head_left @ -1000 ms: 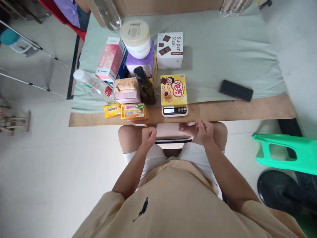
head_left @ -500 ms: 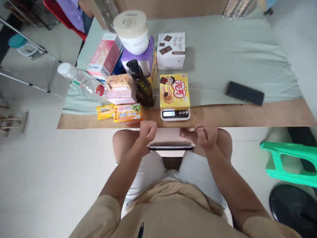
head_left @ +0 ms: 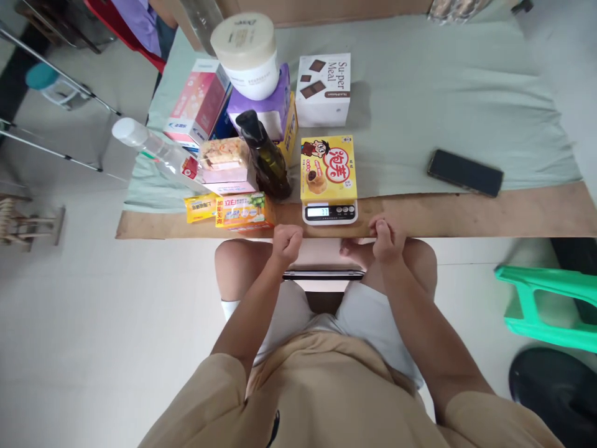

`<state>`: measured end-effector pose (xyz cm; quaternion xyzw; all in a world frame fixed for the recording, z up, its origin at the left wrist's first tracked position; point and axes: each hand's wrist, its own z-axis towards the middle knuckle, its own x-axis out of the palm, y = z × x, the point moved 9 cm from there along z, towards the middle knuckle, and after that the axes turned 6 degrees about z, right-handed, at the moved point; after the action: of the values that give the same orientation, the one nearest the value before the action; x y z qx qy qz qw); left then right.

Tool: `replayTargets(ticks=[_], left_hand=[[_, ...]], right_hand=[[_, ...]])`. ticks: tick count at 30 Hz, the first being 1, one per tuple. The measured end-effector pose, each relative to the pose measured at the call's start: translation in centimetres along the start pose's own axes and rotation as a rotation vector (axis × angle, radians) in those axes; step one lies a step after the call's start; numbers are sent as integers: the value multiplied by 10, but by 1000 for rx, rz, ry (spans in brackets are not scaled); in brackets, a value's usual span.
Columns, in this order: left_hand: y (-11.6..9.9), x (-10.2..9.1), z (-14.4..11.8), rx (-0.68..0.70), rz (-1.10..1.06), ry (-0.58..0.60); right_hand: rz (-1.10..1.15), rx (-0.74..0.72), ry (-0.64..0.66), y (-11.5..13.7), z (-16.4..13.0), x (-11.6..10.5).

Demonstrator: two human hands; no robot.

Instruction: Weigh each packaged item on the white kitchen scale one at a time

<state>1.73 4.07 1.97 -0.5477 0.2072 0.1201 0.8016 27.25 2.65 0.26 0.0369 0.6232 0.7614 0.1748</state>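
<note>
A yellow cream puff box (head_left: 328, 170) rests on a small digital kitchen scale (head_left: 347, 214) at the table's front edge, its lit display showing what looks like 77. My left hand (head_left: 286, 243) is a closed fist at the edge, left of the scale and close to an orange box (head_left: 246, 210). My right hand (head_left: 388, 240) is closed too, fingers curled, at the edge to the right of the scale. Neither hand touches the box or the scale, and I see nothing in either. Behind the scale stands a white Su-per Meal box (head_left: 323, 93).
On the left are a dark pump bottle (head_left: 267, 158), a Dove jar (head_left: 247, 59) on a purple pack (head_left: 261, 115), a pink box (head_left: 199, 102) and a clear bottle (head_left: 163, 155). A black phone (head_left: 465, 173) lies right. A green stool (head_left: 536, 305) stands on the floor.
My left fist has shifted slightly right and my right hand slightly up toward the table edge. The display has gone from about 78 to 77. The view has tilted a little.
</note>
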Motion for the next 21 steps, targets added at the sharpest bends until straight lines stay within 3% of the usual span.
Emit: replayTargets(ticks=[8, 11, 14, 17, 21], left_hand=[[1, 3, 0, -2, 24, -19], [3, 1, -4, -21, 48, -92], [0, -10, -9, -60, 96, -240], [-13, -18, -12, -61, 171, -371], [-37, -3, -4, 2, 215, -346]], right_hand=[[-18, 23, 11, 19, 0, 10], [-36, 26, 5, 20, -2, 10], [-57, 32, -12, 17, -1, 7], [-81, 42, -36, 17, 4, 5], [-131, 24, 32, 25, 17, 18]])
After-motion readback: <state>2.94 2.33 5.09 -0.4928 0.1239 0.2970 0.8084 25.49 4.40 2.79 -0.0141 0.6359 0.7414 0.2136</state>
